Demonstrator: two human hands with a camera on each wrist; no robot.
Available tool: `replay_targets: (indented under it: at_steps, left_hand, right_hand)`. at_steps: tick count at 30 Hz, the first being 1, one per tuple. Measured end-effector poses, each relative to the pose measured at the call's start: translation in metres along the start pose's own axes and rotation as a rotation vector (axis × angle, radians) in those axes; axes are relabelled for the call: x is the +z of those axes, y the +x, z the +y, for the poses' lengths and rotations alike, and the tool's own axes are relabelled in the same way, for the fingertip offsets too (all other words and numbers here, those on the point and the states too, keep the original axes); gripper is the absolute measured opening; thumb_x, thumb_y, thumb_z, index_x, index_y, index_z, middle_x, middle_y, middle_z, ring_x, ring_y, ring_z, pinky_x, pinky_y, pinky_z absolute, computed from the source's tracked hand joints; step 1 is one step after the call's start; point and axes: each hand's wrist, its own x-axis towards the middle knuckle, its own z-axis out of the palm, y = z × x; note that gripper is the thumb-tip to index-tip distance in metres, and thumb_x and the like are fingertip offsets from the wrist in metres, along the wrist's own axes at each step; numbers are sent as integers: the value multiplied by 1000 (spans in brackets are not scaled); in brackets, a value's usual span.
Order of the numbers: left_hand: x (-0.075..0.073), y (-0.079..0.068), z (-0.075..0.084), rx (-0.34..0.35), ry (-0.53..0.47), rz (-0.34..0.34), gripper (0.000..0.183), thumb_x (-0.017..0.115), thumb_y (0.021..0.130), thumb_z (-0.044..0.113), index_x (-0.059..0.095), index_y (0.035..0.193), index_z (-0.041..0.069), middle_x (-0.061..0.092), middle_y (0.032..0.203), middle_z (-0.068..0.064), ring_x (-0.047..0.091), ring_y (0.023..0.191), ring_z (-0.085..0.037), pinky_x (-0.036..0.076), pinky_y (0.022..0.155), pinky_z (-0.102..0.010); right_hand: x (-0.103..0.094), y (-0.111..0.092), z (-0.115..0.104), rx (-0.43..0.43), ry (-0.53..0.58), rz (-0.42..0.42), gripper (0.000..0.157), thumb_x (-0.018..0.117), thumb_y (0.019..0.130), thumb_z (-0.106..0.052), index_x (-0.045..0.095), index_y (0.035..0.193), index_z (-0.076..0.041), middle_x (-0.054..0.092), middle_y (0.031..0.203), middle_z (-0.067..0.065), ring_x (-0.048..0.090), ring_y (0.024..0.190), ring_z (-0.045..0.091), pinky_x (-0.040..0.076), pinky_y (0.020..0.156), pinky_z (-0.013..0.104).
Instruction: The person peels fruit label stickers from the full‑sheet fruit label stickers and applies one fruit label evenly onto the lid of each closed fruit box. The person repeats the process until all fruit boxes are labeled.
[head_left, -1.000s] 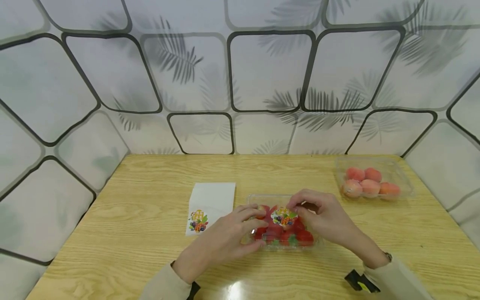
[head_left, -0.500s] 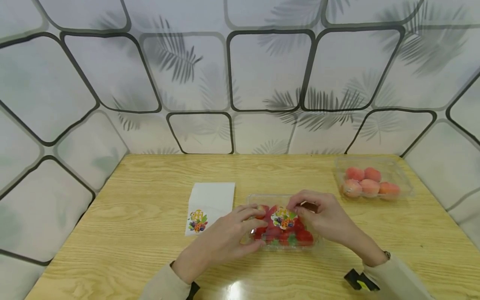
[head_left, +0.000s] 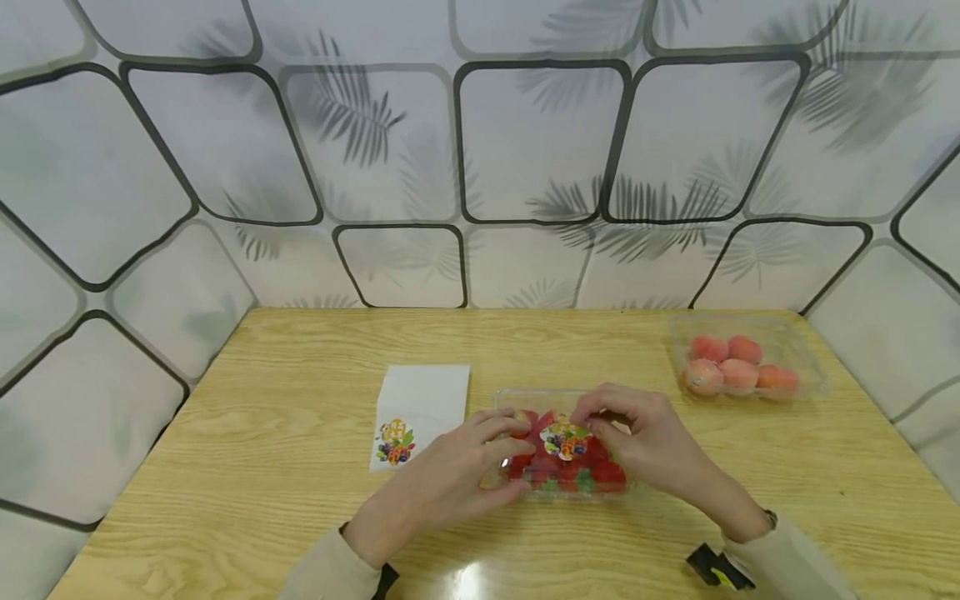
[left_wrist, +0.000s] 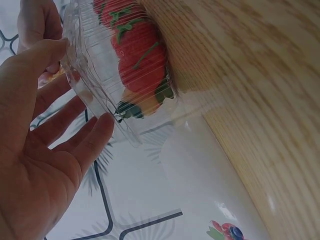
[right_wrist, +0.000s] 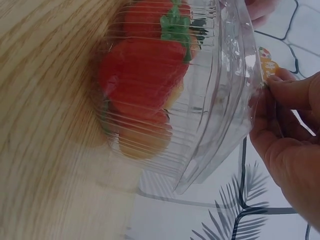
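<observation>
A clear plastic box [head_left: 536, 398] of red strawberries [left_wrist: 142, 62] with green leaves stands on the table, its lid down. Fingers of my left hand [head_left: 468, 462] lie spread and fairly straight on the left part of the lid, the thumb at its front edge. Over the middle of the lid is a round fruit-print sticker [head_left: 565, 439]. My right hand [head_left: 645, 429] pinches the sticker's right edge between thumb and forefinger, its other fingers curled close to the lid. In the right wrist view, the orange part of that sticker [right_wrist: 268, 65] shows beside the fingertips.
Left of the box lies a white backing sheet [head_left: 427, 396] bearing another fruit sticker [head_left: 394, 442]. A clear box of several peaches [head_left: 741, 375] stands at the back right. Patterned wall panels [head_left: 525, 267] rise behind the wooden table [head_left: 300, 400].
My right hand has shifted slightly left with the sticker, which sits a touch further left over the lid. The left hand and the strawberry box have stayed in place.
</observation>
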Motion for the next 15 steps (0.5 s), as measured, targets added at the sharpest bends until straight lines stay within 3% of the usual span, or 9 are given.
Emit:
replay_targets:
  at_steps: [15]
  left_hand:
    - [1,0,0,8,11,2,34,71,97,36,73,123,14,63,142,-6,51,142,-26,51,110,-38]
  right_hand:
    - [2,-2,-1,-26,-78,14,33,72,83,18,73,91,-14,73,91,-1,68,80,8,57,68,18]
